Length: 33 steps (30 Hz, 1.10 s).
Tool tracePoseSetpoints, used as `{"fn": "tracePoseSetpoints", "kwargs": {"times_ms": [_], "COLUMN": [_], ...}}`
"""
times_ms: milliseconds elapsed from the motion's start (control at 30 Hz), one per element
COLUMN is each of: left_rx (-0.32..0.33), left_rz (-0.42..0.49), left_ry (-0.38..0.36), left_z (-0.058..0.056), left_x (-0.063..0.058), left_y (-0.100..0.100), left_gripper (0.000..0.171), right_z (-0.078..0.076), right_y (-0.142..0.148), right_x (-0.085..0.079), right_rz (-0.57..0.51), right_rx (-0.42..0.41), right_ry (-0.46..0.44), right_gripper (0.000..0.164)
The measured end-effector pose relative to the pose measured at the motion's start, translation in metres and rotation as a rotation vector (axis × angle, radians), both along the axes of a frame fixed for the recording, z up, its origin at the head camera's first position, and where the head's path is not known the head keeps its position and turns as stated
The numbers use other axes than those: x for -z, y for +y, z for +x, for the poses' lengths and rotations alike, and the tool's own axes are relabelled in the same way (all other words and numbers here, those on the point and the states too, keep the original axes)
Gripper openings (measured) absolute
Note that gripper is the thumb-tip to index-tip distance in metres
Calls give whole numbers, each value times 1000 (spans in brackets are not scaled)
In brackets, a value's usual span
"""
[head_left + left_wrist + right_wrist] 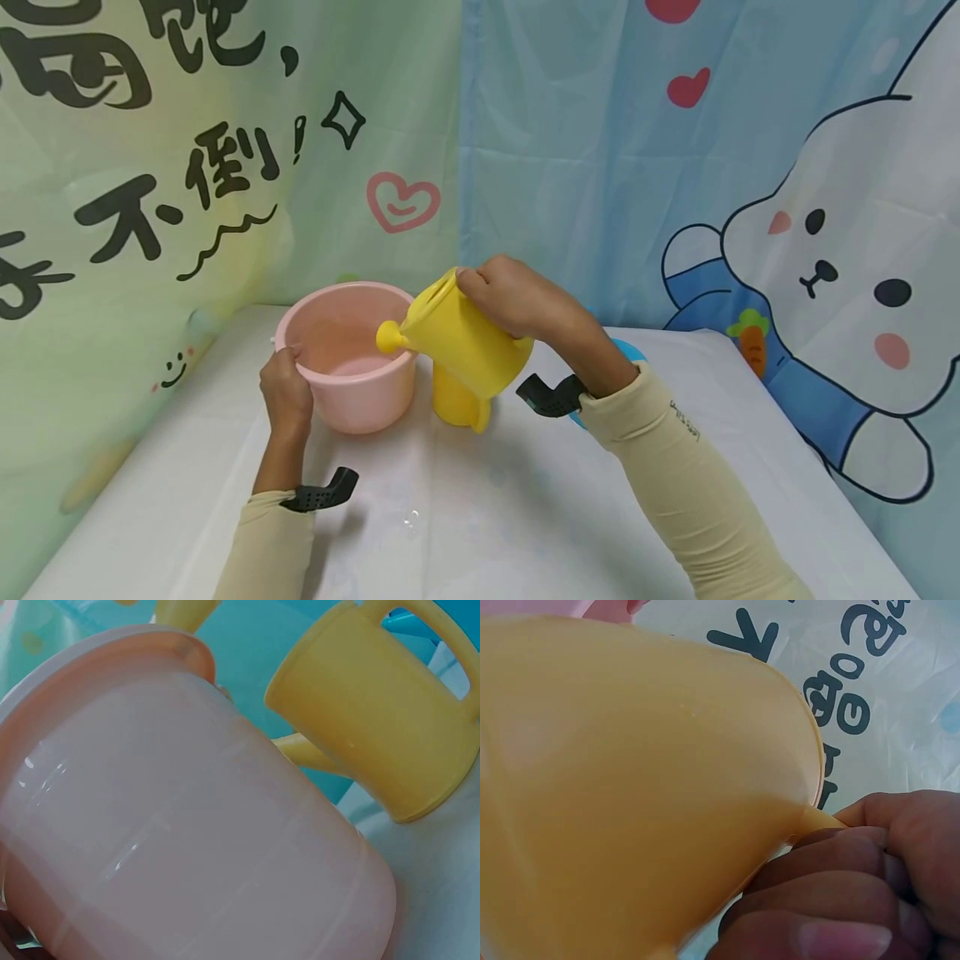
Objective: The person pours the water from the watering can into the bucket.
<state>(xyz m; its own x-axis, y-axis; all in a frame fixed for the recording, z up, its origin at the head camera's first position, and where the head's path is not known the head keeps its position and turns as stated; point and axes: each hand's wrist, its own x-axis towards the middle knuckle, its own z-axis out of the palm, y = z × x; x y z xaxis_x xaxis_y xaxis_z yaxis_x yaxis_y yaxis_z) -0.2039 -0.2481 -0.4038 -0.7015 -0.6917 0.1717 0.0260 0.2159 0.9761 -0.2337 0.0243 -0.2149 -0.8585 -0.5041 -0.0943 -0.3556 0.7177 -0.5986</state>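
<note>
My left hand (287, 390) grips the near left rim of a pink bucket (363, 404), which is tipped slightly toward me. With my right hand (517, 296) I hold a yellow watering can (472, 342) by its handle, its body tilted left. The spout's round head points into the bucket's mouth; whether water flows cannot be seen. Below and partly hidden by that can, a second yellow watering can (452, 402) stands on the table. Its handle and body show in the left wrist view. Fingers curled round the handle (825, 819) appear in the right wrist view.
A blue object (628, 350) lies on the white-covered table (480, 517), mostly hidden behind my right forearm. Small shiny drops (411, 518) dot the cloth near my left wrist. A printed curtain (562, 167) hangs along the back and sides.
</note>
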Motion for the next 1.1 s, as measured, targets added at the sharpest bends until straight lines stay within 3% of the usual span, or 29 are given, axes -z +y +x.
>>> {"fn": "tracePoseSetpoints", "kwargs": {"times_ms": [1100], "left_rx": [-13], "left_rz": [-21], "left_ry": [4], "left_z": [-1], "left_x": [1], "left_y": [-2], "left_gripper": [52], "right_z": [-2], "right_y": [-6], "right_x": [-3], "right_rz": [1], "right_rx": [-20], "right_ry": [-18], "right_gripper": [48]}}
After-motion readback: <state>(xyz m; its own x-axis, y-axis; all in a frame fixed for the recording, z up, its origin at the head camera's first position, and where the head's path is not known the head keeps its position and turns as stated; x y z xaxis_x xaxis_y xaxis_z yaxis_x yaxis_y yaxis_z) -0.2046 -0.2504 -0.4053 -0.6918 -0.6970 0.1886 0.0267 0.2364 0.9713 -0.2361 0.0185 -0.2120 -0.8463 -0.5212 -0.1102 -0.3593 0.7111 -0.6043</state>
